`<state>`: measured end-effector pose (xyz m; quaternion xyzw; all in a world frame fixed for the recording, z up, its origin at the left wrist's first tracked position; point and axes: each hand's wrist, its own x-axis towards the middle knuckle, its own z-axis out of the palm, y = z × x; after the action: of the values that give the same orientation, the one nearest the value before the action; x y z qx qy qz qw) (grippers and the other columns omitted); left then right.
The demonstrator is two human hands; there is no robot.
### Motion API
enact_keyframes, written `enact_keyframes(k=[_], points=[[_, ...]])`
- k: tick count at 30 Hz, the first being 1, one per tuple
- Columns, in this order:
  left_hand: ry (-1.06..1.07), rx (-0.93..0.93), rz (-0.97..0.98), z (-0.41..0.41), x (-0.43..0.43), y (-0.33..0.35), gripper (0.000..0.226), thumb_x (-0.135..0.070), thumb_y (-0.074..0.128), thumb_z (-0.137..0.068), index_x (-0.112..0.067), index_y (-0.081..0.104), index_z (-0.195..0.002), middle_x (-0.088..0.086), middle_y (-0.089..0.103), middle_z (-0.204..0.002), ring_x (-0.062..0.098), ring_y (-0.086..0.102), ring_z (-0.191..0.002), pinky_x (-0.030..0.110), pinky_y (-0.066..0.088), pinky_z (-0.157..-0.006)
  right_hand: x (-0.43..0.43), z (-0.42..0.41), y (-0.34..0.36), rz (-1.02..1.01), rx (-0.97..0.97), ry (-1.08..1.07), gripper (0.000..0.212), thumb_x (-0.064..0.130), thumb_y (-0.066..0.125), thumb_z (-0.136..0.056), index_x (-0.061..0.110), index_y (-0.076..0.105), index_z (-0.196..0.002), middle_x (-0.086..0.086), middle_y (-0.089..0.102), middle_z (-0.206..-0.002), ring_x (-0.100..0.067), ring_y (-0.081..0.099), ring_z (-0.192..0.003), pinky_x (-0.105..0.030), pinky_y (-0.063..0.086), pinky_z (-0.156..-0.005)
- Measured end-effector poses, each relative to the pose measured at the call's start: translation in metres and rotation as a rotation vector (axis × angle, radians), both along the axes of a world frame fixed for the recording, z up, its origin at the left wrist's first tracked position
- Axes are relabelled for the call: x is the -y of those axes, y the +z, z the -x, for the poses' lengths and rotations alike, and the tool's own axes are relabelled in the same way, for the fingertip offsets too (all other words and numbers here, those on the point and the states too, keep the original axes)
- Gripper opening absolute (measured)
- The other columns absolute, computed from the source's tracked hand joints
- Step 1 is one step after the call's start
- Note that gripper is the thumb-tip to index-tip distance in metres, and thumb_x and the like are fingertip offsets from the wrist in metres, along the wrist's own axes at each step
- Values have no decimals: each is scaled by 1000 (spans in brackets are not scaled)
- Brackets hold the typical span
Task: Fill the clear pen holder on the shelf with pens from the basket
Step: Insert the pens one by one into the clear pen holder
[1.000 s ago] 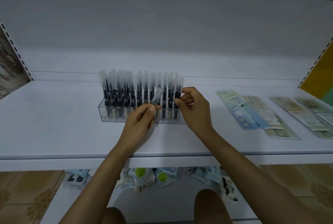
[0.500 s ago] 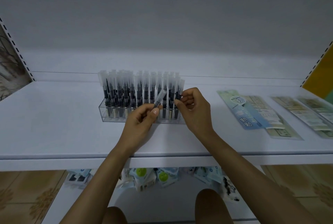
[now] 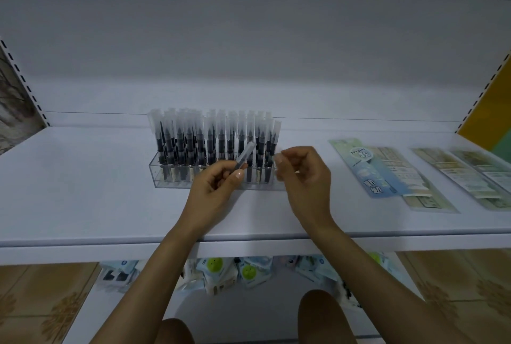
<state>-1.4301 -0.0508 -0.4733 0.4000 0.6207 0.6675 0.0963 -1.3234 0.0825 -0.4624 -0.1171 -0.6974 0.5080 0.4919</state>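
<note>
On shelf (image 3: 83, 191), just before clear pen holder (image 3: 166, 179)

Holds one pen (image 3: 245, 155) tilted in left hand (image 3: 213, 191) fingers, cap up, near holder full of upright pens (image 3: 210, 136). Has right hand (image 3: 304, 177) beside, fingers curled narrow, blurred, nothing visible inside.

**White shelf (image 3: 83, 191), black pens (image 3: 200, 147)**

The shelf is plain white. The pens in the clear pen holder (image 3: 166, 179) have black barrels and frosted caps, as has the tilted pen (image 3: 245, 155). The packets (image 3: 373, 172) at right are pale blue-green, and the floor tiles (image 3: 41, 302) are tan and floral-patterned.
</note>
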Motion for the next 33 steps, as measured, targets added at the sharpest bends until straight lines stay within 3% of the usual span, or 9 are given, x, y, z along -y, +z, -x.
enact_keyframes(k=[4,7,13,15,19,23,28,30,33], points=[[20,-76,1,1,1,-2,12,-28,64,-87,-20,68,-95,7,58,-70,6,47,-60,16,39,-56,22,-1,-6,43,168,144,18,34,70,-82,28,63,-98,3,66,-78,-16,64,-73,-43,57,-66],[97,-239,44,-2,2,-5,15,-28,62,-86,-26,67,-100,-8,64,-78,1,56,-71,13,43,-65,30,1,-9,45,232,197,24,34,72,-81,32,64,-104,8,64,-75,-12,62,-73,-38,56,-66],[204,-527,165,-7,15,-5,28,-31,59,-89,-26,68,-115,-7,59,-79,4,54,-72,12,41,-63,35,7,-2,165,168,260,3,12,70,-84,15,70,-85,0,68,-79,-8,62,-72,-30,53,-66],[267,-643,226,0,28,-2,33,-35,58,-89,-24,65,-120,-7,59,-86,2,53,-74,16,44,-65,41,10,4,258,146,290,7,9,67,-86,13,66,-81,-4,68,-79,-11,65,-74,-28,55,-68],[518,-812,323,27,68,11,43,-51,52,-87,-22,64,-117,-7,60,-97,5,52,-81,19,42,-63,43,14,20,422,57,331,1,10,58,-92,9,58,-92,-10,70,-87,-14,69,-74,-26,57,-65],[702,-702,432,58,98,22,53,-64,58,-78,-21,61,-108,-6,60,-100,8,54,-82,27,47,-61,34,10,34,446,16,332,4,14,51,-97,10,51,-95,-7,72,-87,-16,68,-68,-33,59,-65],[573,-461,682,87,91,23,101,-70,65,-57,-18,39,-140,3,53,-133,20,54,-111,38,48,-84,15,3,47,448,3,257,8,9,52,-96,15,51,-102,-7,70,-88,-17,67,-72,-35,60,-62],[482,-436,664,85,80,22,97,-66,71,-58,-20,41,-138,1,54,-133,20,53,-114,35,46,-87,7,3,51,439,5,235,22,6,57,-92,15,51,-112,-9,69,-90,-17,68,-77,-32,59,-64],[440,-424,536,74,63,24,70,-45,81,-67,-20,52,-126,-7,58,-115,11,53,-99,28,40,-81,-7,5,57,385,-2,198,36,4,62,-89,17,51,-121,-10,68,-91,-17,69,-83,-31,59,-67]])
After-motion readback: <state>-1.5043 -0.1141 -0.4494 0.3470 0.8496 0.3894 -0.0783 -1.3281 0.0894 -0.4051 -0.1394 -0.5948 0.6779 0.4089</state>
